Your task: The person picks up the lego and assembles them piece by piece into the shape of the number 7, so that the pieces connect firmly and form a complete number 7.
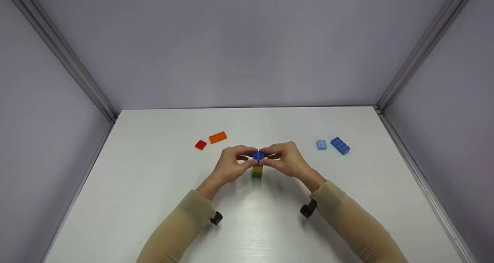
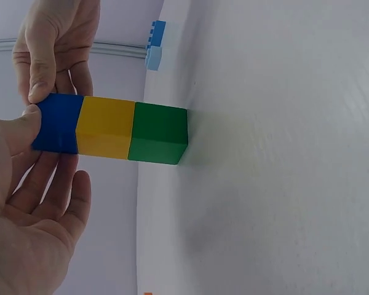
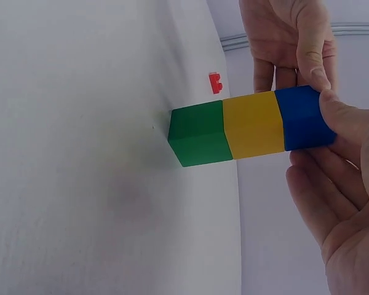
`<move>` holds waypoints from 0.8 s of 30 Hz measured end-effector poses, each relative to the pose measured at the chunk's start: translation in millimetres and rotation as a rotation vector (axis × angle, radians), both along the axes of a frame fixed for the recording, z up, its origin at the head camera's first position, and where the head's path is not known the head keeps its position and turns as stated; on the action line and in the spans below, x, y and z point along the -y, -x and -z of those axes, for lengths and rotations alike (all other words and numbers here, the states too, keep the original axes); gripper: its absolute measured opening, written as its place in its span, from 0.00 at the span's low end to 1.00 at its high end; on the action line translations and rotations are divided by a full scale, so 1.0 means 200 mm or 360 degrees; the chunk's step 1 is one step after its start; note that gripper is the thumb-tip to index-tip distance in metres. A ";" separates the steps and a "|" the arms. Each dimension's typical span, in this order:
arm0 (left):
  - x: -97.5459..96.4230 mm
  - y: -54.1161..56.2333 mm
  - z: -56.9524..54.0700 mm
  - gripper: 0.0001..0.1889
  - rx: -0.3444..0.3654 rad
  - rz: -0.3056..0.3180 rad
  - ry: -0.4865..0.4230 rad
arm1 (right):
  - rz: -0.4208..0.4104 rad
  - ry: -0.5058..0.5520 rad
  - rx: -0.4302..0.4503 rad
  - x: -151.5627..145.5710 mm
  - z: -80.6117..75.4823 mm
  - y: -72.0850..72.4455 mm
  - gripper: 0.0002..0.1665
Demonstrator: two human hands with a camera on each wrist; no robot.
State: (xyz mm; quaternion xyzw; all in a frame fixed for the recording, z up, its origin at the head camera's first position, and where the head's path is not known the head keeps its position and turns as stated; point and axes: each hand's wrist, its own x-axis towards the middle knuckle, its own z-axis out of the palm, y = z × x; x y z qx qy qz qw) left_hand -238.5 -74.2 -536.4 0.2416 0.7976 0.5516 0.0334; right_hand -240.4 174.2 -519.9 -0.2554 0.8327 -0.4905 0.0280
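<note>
A small tower of three toy bricks stands upright on the white table, in front of me at the middle. At its foot is a green brick (image 2: pixel 158 134), above that a yellow brick (image 2: pixel 106 128), and on top a blue brick (image 1: pixel 258 155) with studs facing up. My left hand (image 1: pixel 230 164) pinches the blue brick from the left, thumb on the near side and fingers behind. From the right, my right hand (image 1: pixel 287 160) grips the same brick in the same way. Both thumb tips meet at its near face, close to the top edge.
Beyond my left hand lie a small red brick (image 1: pixel 200 145) and a longer orange brick (image 1: pixel 218 137). Farther right are a light blue brick (image 1: pixel 321 145) and a longer blue brick (image 1: pixel 340 145). Pale walls (image 1: pixel 247 46) border the table (image 1: pixel 154 124) at the back and sides.
</note>
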 end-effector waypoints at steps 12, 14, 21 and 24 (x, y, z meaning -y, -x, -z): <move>0.02 0.02 0.02 0.17 0.0147 0.0022 -0.0100 | 0.0050 0.0146 0.0139 0.00 0.05 0.00 0.21; 0.02 0.02 0.02 0.18 0.0150 0.0022 -0.0097 | 0.0050 0.0146 0.0146 0.01 0.04 -0.01 0.21; 0.03 0.02 0.01 0.17 0.0159 0.0029 -0.0082 | 0.0036 0.0134 0.0148 0.01 0.03 -0.01 0.21; 0.03 0.03 0.01 0.18 0.0171 0.0039 -0.0075 | 0.0016 0.0131 0.0125 0.01 0.03 -0.01 0.21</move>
